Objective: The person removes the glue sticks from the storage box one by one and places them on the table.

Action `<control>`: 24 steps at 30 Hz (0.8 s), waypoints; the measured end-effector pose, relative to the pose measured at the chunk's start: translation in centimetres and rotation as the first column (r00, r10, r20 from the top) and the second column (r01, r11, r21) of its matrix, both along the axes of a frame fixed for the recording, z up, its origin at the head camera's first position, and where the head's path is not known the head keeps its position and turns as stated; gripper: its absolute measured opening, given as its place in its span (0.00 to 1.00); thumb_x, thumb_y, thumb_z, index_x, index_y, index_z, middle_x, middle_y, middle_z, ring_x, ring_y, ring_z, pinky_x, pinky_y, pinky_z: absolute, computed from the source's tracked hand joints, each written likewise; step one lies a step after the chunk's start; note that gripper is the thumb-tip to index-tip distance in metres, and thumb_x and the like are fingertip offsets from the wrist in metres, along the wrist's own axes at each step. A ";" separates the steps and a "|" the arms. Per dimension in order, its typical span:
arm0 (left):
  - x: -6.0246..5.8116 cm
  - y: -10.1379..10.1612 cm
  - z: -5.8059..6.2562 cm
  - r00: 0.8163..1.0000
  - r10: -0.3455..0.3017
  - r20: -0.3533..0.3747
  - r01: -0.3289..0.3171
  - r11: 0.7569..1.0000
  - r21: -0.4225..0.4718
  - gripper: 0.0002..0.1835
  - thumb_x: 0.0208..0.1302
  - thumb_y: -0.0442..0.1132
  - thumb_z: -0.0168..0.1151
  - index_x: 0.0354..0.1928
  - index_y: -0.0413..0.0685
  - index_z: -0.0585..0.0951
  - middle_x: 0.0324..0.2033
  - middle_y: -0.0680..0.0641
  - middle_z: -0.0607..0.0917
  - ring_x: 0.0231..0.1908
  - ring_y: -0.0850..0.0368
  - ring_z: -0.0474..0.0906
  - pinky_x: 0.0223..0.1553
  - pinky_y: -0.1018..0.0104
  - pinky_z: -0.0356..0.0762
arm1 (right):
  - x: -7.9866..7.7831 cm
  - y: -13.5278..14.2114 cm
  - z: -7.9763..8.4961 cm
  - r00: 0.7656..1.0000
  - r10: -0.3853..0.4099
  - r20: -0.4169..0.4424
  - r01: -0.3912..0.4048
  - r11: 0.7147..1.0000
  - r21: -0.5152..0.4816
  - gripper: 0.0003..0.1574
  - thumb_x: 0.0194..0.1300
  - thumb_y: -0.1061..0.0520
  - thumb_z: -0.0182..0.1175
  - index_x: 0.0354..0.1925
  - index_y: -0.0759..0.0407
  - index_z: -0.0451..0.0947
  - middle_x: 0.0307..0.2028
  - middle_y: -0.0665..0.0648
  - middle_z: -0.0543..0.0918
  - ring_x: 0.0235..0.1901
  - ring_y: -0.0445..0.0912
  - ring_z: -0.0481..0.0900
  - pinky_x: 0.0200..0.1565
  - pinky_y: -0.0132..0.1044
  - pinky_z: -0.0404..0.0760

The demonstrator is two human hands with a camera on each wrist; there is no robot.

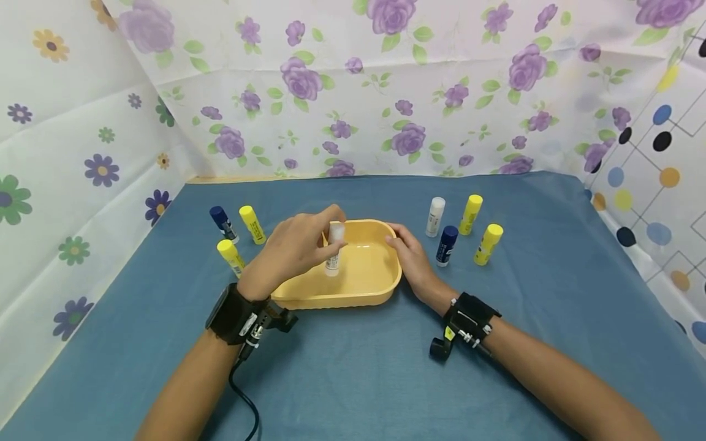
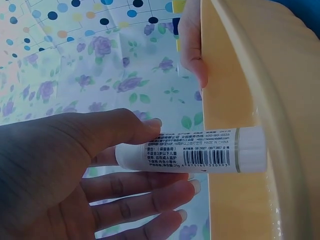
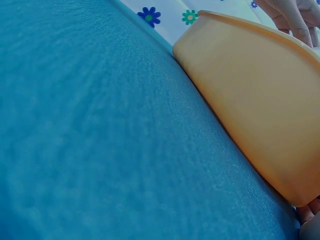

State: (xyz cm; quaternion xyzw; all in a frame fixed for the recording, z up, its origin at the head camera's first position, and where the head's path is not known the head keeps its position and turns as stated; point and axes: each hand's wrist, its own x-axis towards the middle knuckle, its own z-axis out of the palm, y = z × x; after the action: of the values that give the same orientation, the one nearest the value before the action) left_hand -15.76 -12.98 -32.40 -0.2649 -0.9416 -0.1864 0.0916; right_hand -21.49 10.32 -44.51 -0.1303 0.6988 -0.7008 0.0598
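Note:
My left hand [image 1: 289, 245] pinches a white glue stick [image 2: 200, 152] between thumb and fingers. The stick stands upright inside the yellow plastic tray [image 1: 366, 269], its printed barcode label showing in the left wrist view. At the tray's right end my right hand [image 1: 415, 260] grips the wall, thumb over the rim and fingers on the outside. In the right wrist view the tray's side wall [image 3: 255, 90] hides most of that hand; only some fingertips show low at the right edge.
Left of the tray stand a dark blue glue stick [image 1: 223, 224] and two yellow ones, one near yellow stick [image 1: 230, 256] partly behind my left wrist. To the right stand a white stick [image 1: 435, 217], a blue stick [image 1: 447, 246] and two yellow sticks. Flowered sheets [image 1: 358, 92] border the blue cloth [image 1: 353, 367].

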 end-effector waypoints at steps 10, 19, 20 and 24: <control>0.1 -0.2 0.2 1.000 0.014 -0.011 -0.015 1.000 -0.027 0.17 0.66 0.45 0.63 0.53 0.50 0.75 0.27 0.52 0.80 0.24 0.61 0.74 0.23 0.65 0.71 | 0.1 0.0 0.1 1.000 -0.008 -0.009 0.008 1.000 0.010 0.24 0.76 0.52 0.47 0.66 0.57 0.70 0.63 0.56 0.73 0.62 0.50 0.70 0.63 0.47 0.67; 0.2 -0.5 0.8 1.000 0.014 -0.011 -0.014 1.000 -0.009 0.17 0.67 0.45 0.62 0.55 0.49 0.75 0.27 0.52 0.80 0.24 0.61 0.74 0.24 0.64 0.71 | 0.0 0.0 0.2 1.000 -0.005 -0.008 0.005 1.000 0.011 0.25 0.76 0.51 0.48 0.66 0.58 0.70 0.63 0.58 0.72 0.62 0.51 0.70 0.63 0.47 0.66; 0.2 -0.5 0.9 1.000 0.017 -0.015 -0.017 1.000 -0.010 0.17 0.67 0.45 0.62 0.55 0.50 0.75 0.27 0.52 0.81 0.24 0.61 0.74 0.24 0.64 0.71 | 0.0 0.1 0.2 1.000 -0.004 -0.008 0.004 1.000 0.011 0.26 0.76 0.51 0.48 0.66 0.59 0.69 0.64 0.58 0.72 0.63 0.51 0.70 0.64 0.47 0.66; 0.3 -0.9 1.2 0.999 0.029 -0.026 -0.029 1.000 -0.009 0.18 0.66 0.44 0.62 0.55 0.50 0.75 0.27 0.52 0.81 0.25 0.60 0.75 0.25 0.64 0.71 | -0.1 0.1 0.2 1.000 -0.006 -0.002 0.006 1.000 0.013 0.26 0.76 0.51 0.48 0.66 0.59 0.69 0.64 0.59 0.72 0.63 0.51 0.70 0.64 0.46 0.66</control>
State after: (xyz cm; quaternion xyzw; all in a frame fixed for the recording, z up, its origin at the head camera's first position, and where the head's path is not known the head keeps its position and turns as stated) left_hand -15.45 -13.84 -31.16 -0.2540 -0.9450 -0.1771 0.1050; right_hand -21.55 10.38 -44.29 -0.1287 0.7038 -0.6963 0.0578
